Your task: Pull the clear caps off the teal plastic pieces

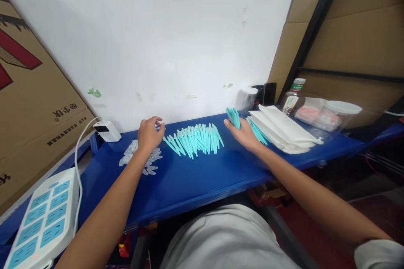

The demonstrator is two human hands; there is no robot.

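Observation:
My left hand (150,133), fingers loosely bent with a gap between them, hovers over the blue table's back left part. Below and beside it lies a loose pile of small translucent caps (151,170), partly covered by my wrist. Right of this hand, a fanned row of slim turquoise sticks (197,141) with pale, translucent tips spreads across the table. In my right hand (245,135) is an upright bundle of turquoise sticks (233,117), gripped between thumb and fingers. More turquoise sticks (258,131) lie just behind that hand, beside white paper bags (284,128).
A power strip (42,218) and a white device (107,130) with a cable occupy the left side. Toward the right are a bottle (292,97), a lidded clear jar (248,98) and a clear tub (336,115). The table's front edge (202,199) runs before my lap.

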